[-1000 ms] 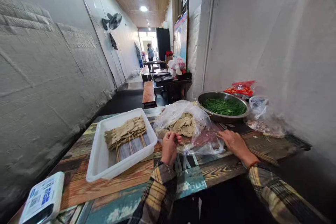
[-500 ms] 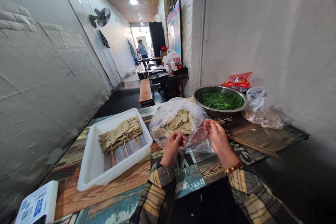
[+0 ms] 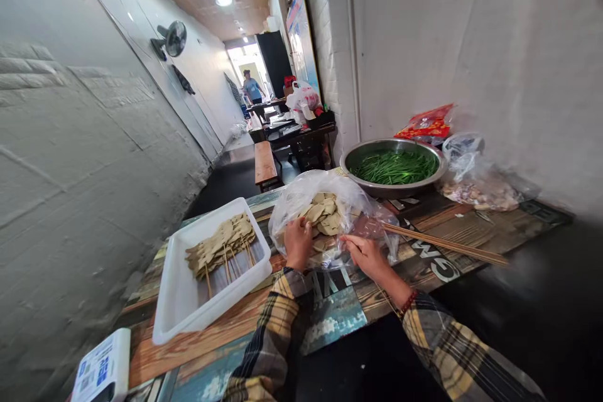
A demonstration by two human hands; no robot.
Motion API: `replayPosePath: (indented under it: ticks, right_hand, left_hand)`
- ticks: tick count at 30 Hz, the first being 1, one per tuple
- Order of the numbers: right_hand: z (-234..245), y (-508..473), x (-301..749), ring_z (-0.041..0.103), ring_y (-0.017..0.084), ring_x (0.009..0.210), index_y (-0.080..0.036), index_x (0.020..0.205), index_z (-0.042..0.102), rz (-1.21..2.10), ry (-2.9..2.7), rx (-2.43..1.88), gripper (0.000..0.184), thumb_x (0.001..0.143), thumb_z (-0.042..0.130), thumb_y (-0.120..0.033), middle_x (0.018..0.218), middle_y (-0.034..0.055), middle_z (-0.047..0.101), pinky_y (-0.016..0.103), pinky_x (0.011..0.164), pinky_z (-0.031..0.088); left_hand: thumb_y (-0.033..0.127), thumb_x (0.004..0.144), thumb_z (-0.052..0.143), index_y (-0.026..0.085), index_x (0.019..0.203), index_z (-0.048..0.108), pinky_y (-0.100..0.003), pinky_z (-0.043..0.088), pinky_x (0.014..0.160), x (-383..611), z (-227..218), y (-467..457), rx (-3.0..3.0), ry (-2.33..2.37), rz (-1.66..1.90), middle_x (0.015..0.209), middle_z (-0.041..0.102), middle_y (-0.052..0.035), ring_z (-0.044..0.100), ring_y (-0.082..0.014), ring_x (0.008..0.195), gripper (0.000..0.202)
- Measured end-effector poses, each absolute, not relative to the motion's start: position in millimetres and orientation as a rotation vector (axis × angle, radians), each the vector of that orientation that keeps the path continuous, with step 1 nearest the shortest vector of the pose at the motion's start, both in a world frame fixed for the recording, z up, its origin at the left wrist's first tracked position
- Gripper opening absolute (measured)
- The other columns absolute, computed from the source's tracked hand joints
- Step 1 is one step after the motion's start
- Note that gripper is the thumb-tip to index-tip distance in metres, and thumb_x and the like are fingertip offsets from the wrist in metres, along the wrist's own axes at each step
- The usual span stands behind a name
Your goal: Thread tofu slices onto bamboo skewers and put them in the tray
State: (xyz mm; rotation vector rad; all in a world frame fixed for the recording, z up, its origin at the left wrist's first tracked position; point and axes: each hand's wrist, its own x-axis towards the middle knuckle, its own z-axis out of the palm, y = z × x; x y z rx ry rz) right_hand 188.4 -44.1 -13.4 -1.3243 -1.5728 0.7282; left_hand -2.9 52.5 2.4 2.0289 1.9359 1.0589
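Bag (image 3: pixel 301 201) of clear plastic, crumpled and open toward the person, sits at the middle of the worktop (image 3: pixel 339 320) with flat tan pieces (image 3: pixel 325 213) heaped inside. The left hand (image 3: pixel 298 242) presses against its near-left side with the fingers curled. The back of the hand hides the fingertips, so I cannot tell whether they grip plastic, a piece or nothing. The right hand (image 3: pixel 365 254) lies low at the bag's near-right edge, fingers stretched leftward and thumb on top. Whether anything is pinched there is too small to make out.

Just right of the bag a bundle of skewers (image 3: pixel 443 244) lies on the worktop. To the left a white tray (image 3: pixel 179 308) holds skewered pieces (image 3: pixel 221 248). Behind the bag is a steel bowl (image 3: pixel 351 160) of green stems, and right of it are a red packet (image 3: pixel 426 122) and another clear bag (image 3: pixel 475 185) whose contents are unclear. A card with a printed code (image 3: pixel 101 370) is cut off at the lower left corner.

Half a second ago the right hand was raised beside the bag with one thin skewer between its fingers. Now it is down at the bag and no skewer shows in it. The left hand, then just in front of the bag, now rests against it.
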Motion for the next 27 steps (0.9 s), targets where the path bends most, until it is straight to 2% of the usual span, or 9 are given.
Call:
replayPosePath:
  ticks: [5,13,19,27]
  right_hand:
    - [-7,-44,193,0.060,0.016,0.053,-0.013,0.110,0.072,0.692,-1.618,-1.334,0.042,0.092,0.038,-0.030,0.051,0.0009,0.063,0.023,0.053,0.043]
    - [-6,-45,194,0.062,0.017,0.056,-0.014,0.105,0.074,0.683,-1.585,-1.331,0.036,0.091,0.042,-0.025,0.055,0.0015,0.067,0.024,0.056,0.044]
    - [-5,-45,195,0.061,0.016,0.053,-0.017,0.102,0.075,0.666,-1.570,-1.326,0.033,0.091,0.044,-0.022,0.052,0.0002,0.066,0.023,0.054,0.042]
    - [-4,-46,195,0.060,0.016,0.052,-0.017,0.102,0.075,0.668,-1.570,-1.329,0.033,0.091,0.043,-0.023,0.051,-0.0002,0.065,0.023,0.054,0.041]
  left_hand:
    - [0.038,0.082,0.057,0.018,0.089,0.067,-0.034,0.041,0.075,5,6,65,2.101,2.057,0.863,0.086,0.068,-0.0098,0.061,-0.0249,0.085,0.024]
    - [0.023,0.077,0.059,0.017,0.099,0.063,-0.034,0.041,0.084,12,6,70,2.230,2.007,1.020,0.095,0.066,-0.0080,0.058,-0.0221,0.093,0.023]
    - [0.035,0.082,0.056,0.018,0.087,0.065,-0.031,0.040,0.074,14,10,74,2.199,1.942,1.009,0.082,0.066,-0.0068,0.059,-0.0207,0.079,0.020]
    - [0.025,0.076,0.057,0.018,0.081,0.064,-0.030,0.038,0.071,20,16,80,2.224,1.967,0.960,0.080,0.066,-0.0075,0.059,-0.0211,0.078,0.012]
